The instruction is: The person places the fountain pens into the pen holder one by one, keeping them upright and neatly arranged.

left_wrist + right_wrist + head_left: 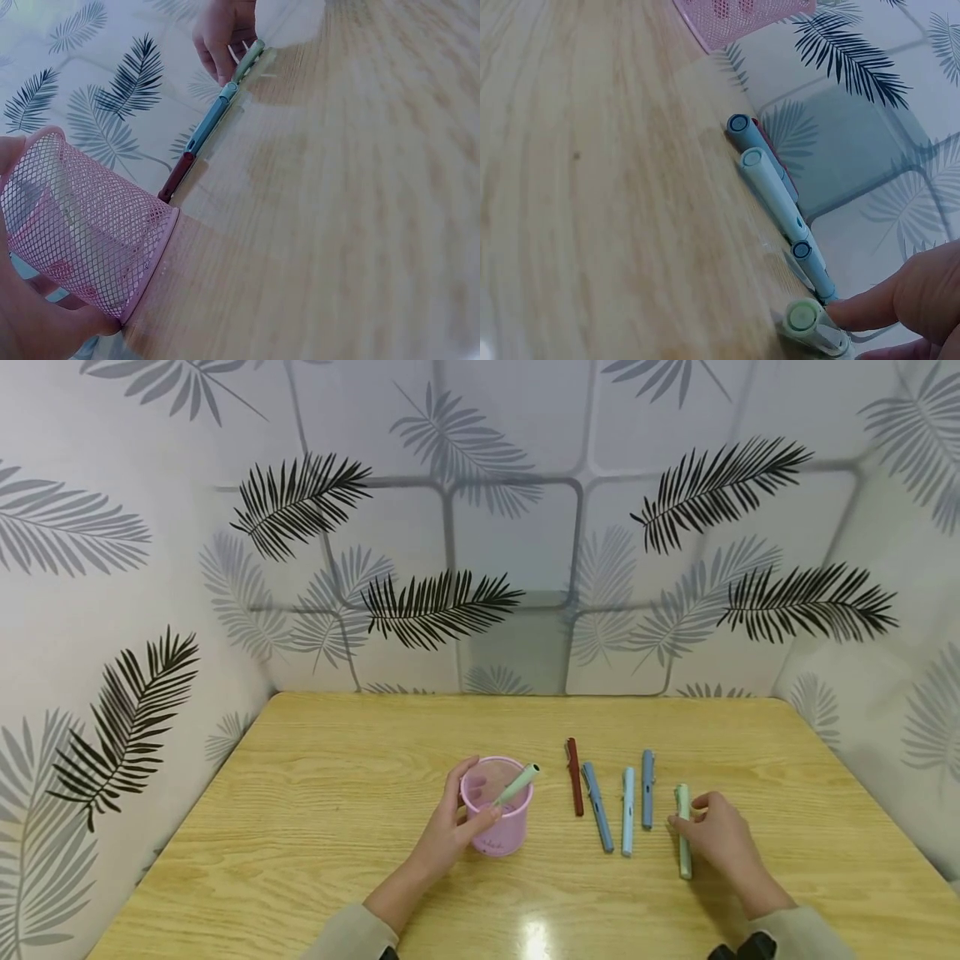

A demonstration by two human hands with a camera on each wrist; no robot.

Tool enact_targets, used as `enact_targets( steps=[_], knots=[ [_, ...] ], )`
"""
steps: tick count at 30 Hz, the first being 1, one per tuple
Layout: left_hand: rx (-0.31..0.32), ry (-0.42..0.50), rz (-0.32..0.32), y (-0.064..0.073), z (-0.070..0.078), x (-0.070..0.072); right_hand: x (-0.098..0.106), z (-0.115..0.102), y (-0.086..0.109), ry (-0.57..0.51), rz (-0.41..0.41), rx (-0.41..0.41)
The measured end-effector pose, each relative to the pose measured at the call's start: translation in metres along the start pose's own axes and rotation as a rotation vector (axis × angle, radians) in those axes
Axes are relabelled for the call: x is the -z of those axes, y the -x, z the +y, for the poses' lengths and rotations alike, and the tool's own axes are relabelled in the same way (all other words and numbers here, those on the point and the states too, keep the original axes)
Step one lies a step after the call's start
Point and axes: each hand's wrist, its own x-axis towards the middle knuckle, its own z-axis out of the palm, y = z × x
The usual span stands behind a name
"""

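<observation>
A pink mesh pen holder (504,837) stands on the table, left of the row of pens. My left hand (448,831) grips it, thumb at the near side and fingers around the left wall. Inside leans a pale green pen (517,785), its end poking out over the right rim. Toward the right, my right hand (718,832) pinches another light green pen (685,852) that lies lengthwise on the wood, thumb on its left side and fingers on its right. In the right wrist view, a fingertip meets this green pen (804,316) beside its clip.
Between the hands lie a dark red pen (574,781), a blue pen (598,810), a light blue pen (627,814) and another blue pen (648,793). The wooden table (337,752) ends at a leaf-patterned curtain (517,543) behind and at both sides.
</observation>
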Motion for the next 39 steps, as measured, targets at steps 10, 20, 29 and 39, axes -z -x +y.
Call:
enact_targets(
  steps=[10,20,29,39],
  knots=[
    [-0.004,0.002,-0.001,-0.001,-0.002,-0.001,0.0,0.002,-0.008,0.015,-0.055,-0.064],
    [-0.003,0.007,-0.004,0.0,-0.001,-0.001,0.002,0.002,-0.008,-0.031,-0.073,-0.091],
    [-0.001,0.01,0.002,-0.001,-0.001,-0.001,0.005,0.001,-0.007,-0.104,-0.066,-0.086],
    [-0.009,0.009,0.01,0.0,0.0,-0.001,0.004,-0.008,-0.004,-0.152,-0.023,-0.047]
  ],
)
